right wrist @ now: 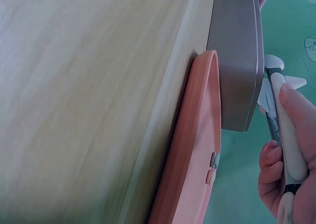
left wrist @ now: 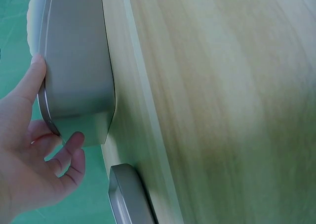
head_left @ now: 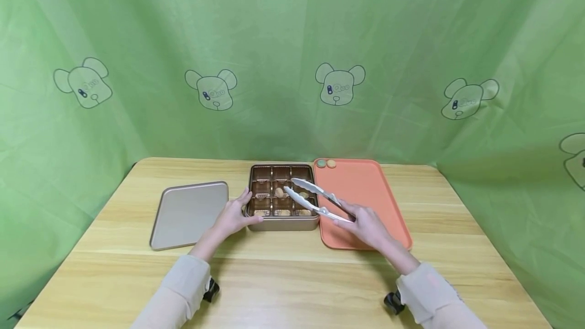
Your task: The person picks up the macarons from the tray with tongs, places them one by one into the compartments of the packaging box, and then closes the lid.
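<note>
The left hand (head_left: pixel 234 215) holds the front left corner of a metal tin box (head_left: pixel 284 224), its thumb on the front rim and its fingers at the left side. The box has a brown divided insert, with a tan macaron (head_left: pixel 279 193) in the middle compartment and a greenish macaron (head_left: pixel 303 195) in the one to its right. Pale pieces show in the front row. In the right hand (head_left: pixel 367 226) are metal tongs (head_left: pixel 314 187) with light handles (right wrist: pixel 292 145), gripped between thumb and fingers. Their parted tips hang over the box near the tan macaron, with nothing visible between them.
An orange tray (head_left: pixel 365 192) lies against the box's right side. At its far left corner sit a green macaron (head_left: pixel 321 163) and a beige macaron (head_left: pixel 331 164). The flat metal lid (head_left: pixel 192 215) lies left of the box. A green curtain (head_left: pixel 274 24) surrounds the wooden table (head_left: pixel 292 278).
</note>
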Demonstrator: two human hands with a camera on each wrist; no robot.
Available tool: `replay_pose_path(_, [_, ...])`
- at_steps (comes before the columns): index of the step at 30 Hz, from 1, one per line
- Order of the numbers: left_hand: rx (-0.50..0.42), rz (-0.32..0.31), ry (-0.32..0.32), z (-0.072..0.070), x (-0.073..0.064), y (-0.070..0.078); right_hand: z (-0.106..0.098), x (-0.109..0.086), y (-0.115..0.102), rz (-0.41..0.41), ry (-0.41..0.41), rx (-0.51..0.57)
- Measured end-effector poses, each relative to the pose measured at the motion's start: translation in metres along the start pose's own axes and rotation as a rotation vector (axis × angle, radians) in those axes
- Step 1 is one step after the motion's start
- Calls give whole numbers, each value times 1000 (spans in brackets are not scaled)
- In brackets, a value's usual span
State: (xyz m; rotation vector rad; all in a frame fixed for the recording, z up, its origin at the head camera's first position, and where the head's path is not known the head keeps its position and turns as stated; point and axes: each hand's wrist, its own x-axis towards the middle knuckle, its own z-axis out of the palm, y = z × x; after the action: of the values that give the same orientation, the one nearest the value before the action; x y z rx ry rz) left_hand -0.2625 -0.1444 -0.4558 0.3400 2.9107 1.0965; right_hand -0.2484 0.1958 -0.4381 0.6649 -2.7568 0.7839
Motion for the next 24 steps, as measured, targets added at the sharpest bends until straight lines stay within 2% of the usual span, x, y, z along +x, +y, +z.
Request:
replay_pose_path(7, [-1, -3, 0, 0, -1, 1, -2, -1, 6, 49, 20, 17])
replay_pose_path(16, [-19, 11, 2, -1, 0, -1, -11, -1, 21, 183, 21, 25])
replay_pose_path(24, [-5, 15, 1, -1, 0, -1, -17, -1, 40, 238, 78, -14])
